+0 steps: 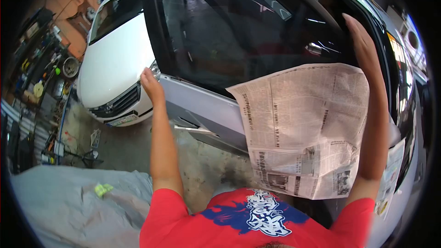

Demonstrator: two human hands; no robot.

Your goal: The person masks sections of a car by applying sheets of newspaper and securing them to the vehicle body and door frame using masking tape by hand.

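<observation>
A grey car door (197, 103) with a dark window (239, 32) stands in front of me. My left hand (153, 86) is at the door's left edge, its fingers together and bent around the edge; the thumb is hidden. Raised along the right side of the window is my right hand (360, 36), fingers stretched upward, nothing seen in it. A creased sheet of newspaper (308, 124) covers the lower right of the door and hangs down beside my right forearm. Its top edge overlaps the bottom of the glass.
Behind the door stands a white car (119, 64). At lower left lies a grey cover (82, 197) with a yellow-green crumpled piece (103, 189) on it. Cluttered shelves (36, 73) line the left wall. More printed paper (390, 170) hangs on the car body at right.
</observation>
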